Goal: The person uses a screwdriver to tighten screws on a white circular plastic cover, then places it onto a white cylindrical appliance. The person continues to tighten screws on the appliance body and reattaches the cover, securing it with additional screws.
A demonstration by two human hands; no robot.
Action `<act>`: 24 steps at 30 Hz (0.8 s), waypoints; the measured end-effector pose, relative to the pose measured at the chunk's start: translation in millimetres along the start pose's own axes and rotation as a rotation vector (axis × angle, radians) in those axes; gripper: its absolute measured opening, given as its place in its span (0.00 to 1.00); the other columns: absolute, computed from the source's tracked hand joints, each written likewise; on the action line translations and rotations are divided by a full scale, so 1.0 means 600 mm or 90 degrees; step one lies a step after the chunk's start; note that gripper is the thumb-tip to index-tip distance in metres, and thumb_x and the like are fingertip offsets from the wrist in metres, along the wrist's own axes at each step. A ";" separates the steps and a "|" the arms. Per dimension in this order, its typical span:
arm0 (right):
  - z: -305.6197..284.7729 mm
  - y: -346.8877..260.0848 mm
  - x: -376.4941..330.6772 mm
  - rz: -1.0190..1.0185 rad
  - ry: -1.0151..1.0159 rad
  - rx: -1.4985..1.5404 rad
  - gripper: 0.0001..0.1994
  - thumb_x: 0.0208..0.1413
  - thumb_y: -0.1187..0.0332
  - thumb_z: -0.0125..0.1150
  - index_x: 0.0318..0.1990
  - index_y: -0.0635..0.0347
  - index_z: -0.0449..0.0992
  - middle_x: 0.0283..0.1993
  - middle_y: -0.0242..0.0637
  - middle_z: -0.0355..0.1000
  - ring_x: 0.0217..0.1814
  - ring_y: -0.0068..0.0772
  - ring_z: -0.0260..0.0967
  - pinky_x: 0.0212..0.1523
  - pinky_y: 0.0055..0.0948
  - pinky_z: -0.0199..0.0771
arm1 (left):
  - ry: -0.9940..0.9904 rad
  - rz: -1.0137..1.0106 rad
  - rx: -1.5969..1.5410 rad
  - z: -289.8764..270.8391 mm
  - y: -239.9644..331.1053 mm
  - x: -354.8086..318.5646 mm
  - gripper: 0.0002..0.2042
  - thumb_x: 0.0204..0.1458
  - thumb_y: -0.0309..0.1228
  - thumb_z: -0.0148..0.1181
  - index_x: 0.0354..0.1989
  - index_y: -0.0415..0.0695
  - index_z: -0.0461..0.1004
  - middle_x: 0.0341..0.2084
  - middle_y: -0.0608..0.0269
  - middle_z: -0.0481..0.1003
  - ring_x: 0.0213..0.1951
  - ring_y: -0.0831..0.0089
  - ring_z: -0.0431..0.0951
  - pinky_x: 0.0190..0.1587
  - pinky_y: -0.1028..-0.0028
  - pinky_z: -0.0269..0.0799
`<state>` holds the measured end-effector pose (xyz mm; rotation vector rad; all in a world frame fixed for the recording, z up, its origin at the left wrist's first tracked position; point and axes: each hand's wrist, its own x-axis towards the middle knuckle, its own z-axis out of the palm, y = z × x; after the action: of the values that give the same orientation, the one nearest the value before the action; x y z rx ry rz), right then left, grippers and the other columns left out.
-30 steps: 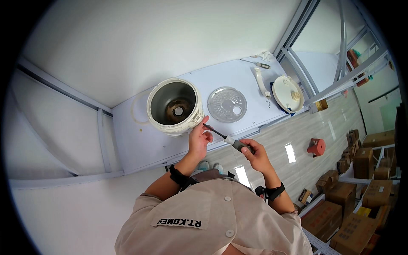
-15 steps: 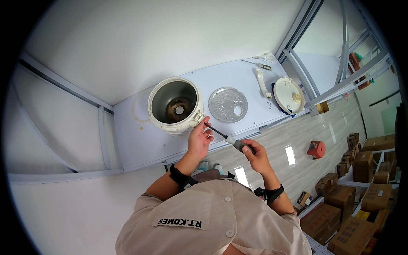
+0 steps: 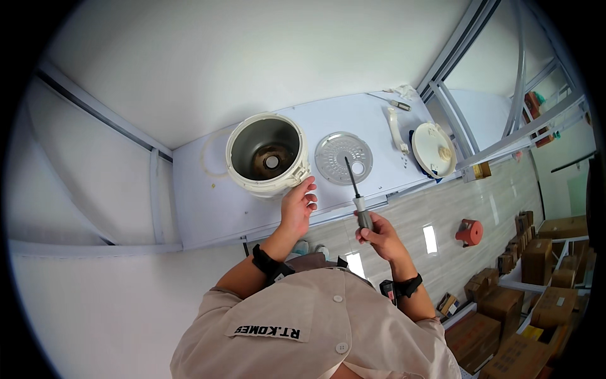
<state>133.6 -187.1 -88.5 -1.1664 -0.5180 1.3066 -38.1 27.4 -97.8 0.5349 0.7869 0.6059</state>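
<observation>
A cream rice cooker body stands on the white table, its lid off and its grey inside stained brown at the bottom. My left hand rests at its near right side by the hinge part, fingers apart, the fingertips touching or very close to it. In my right hand is a screwdriver with a grey and white handle, gripped so that its dark shaft points up and away. Behind its tip, a round perforated metal plate lies flat on the table.
Farther right lie a curved cream plastic piece, the round cream lid, a few small screws and a second screwdriver. Metal frame posts rise at the right. A red stool and cardboard boxes are on the floor side.
The screwdriver has come away from the cooker's hinge and swung upright in my right hand, its tip now over the metal plate. My left hand stays by the cooker.
</observation>
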 end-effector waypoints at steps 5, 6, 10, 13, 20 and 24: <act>0.047 0.001 0.060 -0.013 0.003 -0.107 0.15 0.57 0.80 0.67 0.49 0.59 0.72 0.36 0.32 0.72 0.35 0.24 0.72 0.36 0.26 0.71 | 0.033 0.030 0.115 0.003 0.004 -0.001 0.17 0.67 0.43 0.64 0.53 0.43 0.83 0.40 0.70 0.78 0.33 0.79 0.73 0.35 0.75 0.67; 0.056 0.008 0.078 -0.054 0.027 -0.163 0.14 0.57 0.80 0.67 0.48 0.59 0.72 0.36 0.32 0.72 0.34 0.23 0.72 0.34 0.26 0.70 | 0.037 0.041 0.134 0.001 0.002 -0.001 0.17 0.67 0.43 0.64 0.53 0.43 0.83 0.40 0.70 0.79 0.33 0.79 0.74 0.34 0.76 0.67; 0.105 -0.015 0.155 -0.161 0.125 -0.290 0.11 0.60 0.71 0.73 0.42 0.58 0.74 0.32 0.25 0.68 0.33 0.17 0.63 0.33 0.25 0.66 | 0.049 0.076 0.193 -0.001 0.000 -0.003 0.19 0.69 0.47 0.61 0.47 0.43 0.86 0.36 0.68 0.80 0.32 0.79 0.75 0.32 0.77 0.66; 0.141 -0.023 0.196 -0.302 0.165 -0.293 0.10 0.61 0.70 0.73 0.41 0.59 0.75 0.31 0.23 0.67 0.32 0.17 0.60 0.34 0.25 0.65 | 0.043 0.059 0.240 -0.010 0.007 -0.002 0.21 0.68 0.50 0.61 0.45 0.42 0.85 0.35 0.68 0.79 0.32 0.80 0.74 0.31 0.77 0.65; 0.154 -0.022 0.236 -0.306 0.107 -0.286 0.10 0.62 0.69 0.73 0.46 0.59 0.77 0.32 0.24 0.69 0.34 0.19 0.60 0.36 0.26 0.66 | 0.077 -0.002 0.376 -0.009 0.027 -0.003 0.27 0.63 0.60 0.61 0.44 0.43 0.82 0.34 0.68 0.78 0.30 0.78 0.76 0.28 0.75 0.64; 0.153 -0.023 0.241 -0.299 0.082 -0.319 0.11 0.62 0.69 0.73 0.47 0.59 0.77 0.34 0.25 0.69 0.35 0.20 0.61 0.37 0.27 0.67 | 0.114 -0.061 0.401 -0.005 0.033 -0.004 0.27 0.63 0.60 0.59 0.49 0.46 0.79 0.36 0.67 0.79 0.32 0.76 0.79 0.29 0.73 0.66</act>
<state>99.7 -18.5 -83.8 -1.4152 -0.9934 0.7074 -47.5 40.4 -85.4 1.0197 1.1752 0.3095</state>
